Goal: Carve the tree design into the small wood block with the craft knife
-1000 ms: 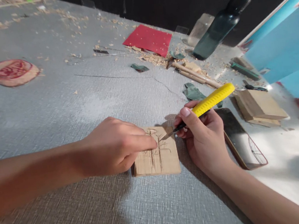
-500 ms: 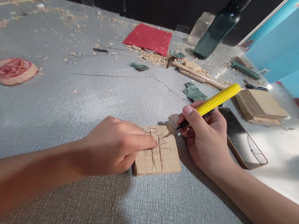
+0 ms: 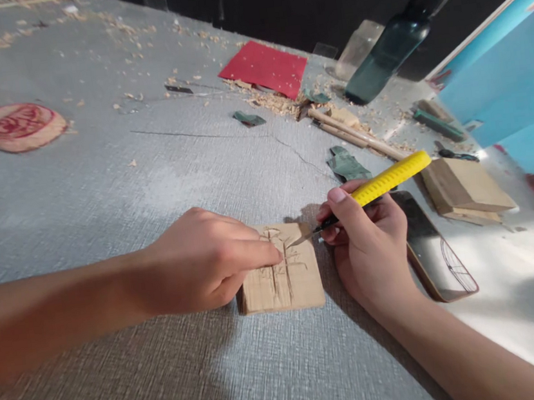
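A small flat wooden block [image 3: 302,286] lies on the table, its top marked with dark carved or drawn lines. My left hand [image 3: 215,255] holds it from the left, the index finger pressed on the top face and the other fingers curled, partly hidden, at its edge. Between the thumb and fingers of my right hand [image 3: 369,239] is a craft knife [image 3: 391,178] with a ribbed yellow handle and black collar. Its thin blade reaches left onto the block, the tip touching or just above the lines close to my left fingertip.
A phone [image 3: 436,250] lies right of my right hand, beside stacked wood blocks [image 3: 467,185]. Beyond are green sandpaper scraps [image 3: 347,163], wooden sticks [image 3: 356,130], a red sheet [image 3: 264,67], wood shavings and a dark bottle [image 3: 387,49]. Far left sits a red-marked wooden disc [image 3: 19,128].
The wooden block has shifted very slightly to the right under my left hand. Both hands keep their holds, and the knife stays almost where it was.
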